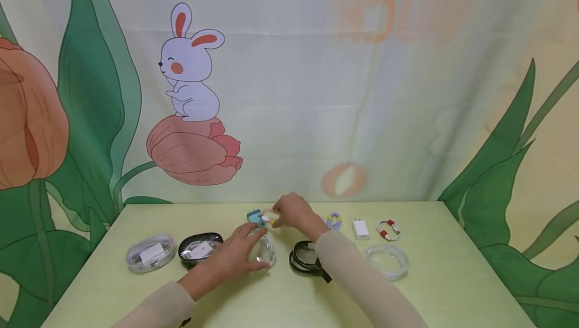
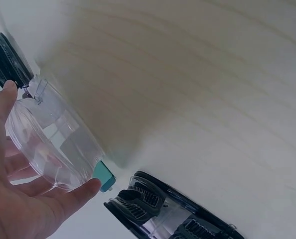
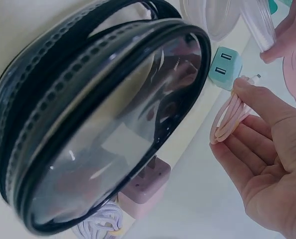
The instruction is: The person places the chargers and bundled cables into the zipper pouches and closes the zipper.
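Note:
My left hand (image 1: 235,250) spans a clear round zip pouch (image 2: 51,139), thumb on one side and fingers on the other. My right hand (image 1: 296,215) pinches a coiled pale pink charging cable (image 3: 231,117) between thumb and fingertips; its white plug points toward the clear pouch. Just behind that pouch lies a teal two-port charger (image 3: 225,67), close to the cable. A black-trimmed clear pouch (image 1: 304,258) lies under my right forearm and fills much of the right wrist view. Beside it in that view is a pink charger (image 3: 145,189), hidden in the head view.
Left of my left hand lie a black-trimmed pouch (image 1: 212,237) and a clear pouch (image 1: 131,257), each holding a white charger. Rightward are a purple cable (image 1: 333,221), white charger (image 1: 360,229), red-and-white cable (image 1: 388,230) and another clear pouch (image 1: 400,262). A printed curtain (image 1: 280,117) hangs behind.

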Demonstrator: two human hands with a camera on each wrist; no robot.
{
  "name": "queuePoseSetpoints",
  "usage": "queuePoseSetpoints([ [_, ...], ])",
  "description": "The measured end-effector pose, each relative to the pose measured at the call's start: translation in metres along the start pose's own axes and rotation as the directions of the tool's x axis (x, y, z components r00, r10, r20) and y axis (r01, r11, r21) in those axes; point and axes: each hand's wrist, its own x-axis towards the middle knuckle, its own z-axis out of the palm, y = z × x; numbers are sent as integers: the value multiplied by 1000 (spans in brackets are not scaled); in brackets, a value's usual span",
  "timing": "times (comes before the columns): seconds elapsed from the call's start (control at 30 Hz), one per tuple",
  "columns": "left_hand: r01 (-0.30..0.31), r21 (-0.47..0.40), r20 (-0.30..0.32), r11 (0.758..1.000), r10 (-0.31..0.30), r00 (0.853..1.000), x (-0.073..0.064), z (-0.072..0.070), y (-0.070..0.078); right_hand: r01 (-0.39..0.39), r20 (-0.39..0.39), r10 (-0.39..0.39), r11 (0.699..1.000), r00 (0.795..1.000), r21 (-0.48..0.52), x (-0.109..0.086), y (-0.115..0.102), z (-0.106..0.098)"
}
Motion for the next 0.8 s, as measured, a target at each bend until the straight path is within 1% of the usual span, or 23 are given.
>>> queuePoseSetpoints([
  [0.17, -17, 6, -17, 1000, 17, 1000, 0, 1, -1, 23, 9, -23, 1000, 1000, -16, -6, -1, -2],
  [0.27, -22, 4, -27, 1000, 22, 999, -1, 2, -1, 49, 17, -49, 999, 999, -18, -10, -1, -2],
  [0.43, -8, -7, -38, 1000, 8, 999, -3, 1, 0, 111, 23, -112, 994, 993, 3, -16, -3, -2],
  [0.57, 19, -23, -47, 1000, -20, 999, -4, 2, 0, 142, 38, -142, 990, 989, -12, -19, -4, 0],
  [0.67, 34, -27, -54, 999, -36, 998, -5, 2, 0, 160, 64, -158, 987, 985, -16, -22, -6, 2],
  [0.8, 21, -32, -67, 999, -23, 997, -5, 2, 0, 202, 100, -198, 979, 975, -26, -26, -10, 5],
])
